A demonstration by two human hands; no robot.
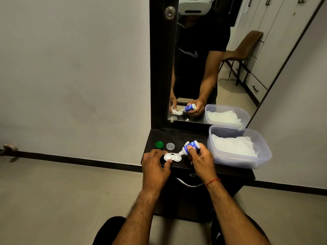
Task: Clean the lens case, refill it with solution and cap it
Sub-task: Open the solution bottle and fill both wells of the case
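Overflow is your risk: your right hand (200, 160) curls round the solution bottle (191, 146), nozzle tipped over the right well of the lens case (172, 157), and a hard squeeze would flood the dresser top (192, 136). Your left hand (154, 165) pinches the case's left end there; slacken, and it could skid toward the green cap (159, 144).

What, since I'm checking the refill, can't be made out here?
Head view, all:
Solution level in the lens case: too small, white on white.
Label on the bottle: too small, partly under the right hand.
Any drop at the nozzle: too small.
Case's near-left edge: covered by the left hand.
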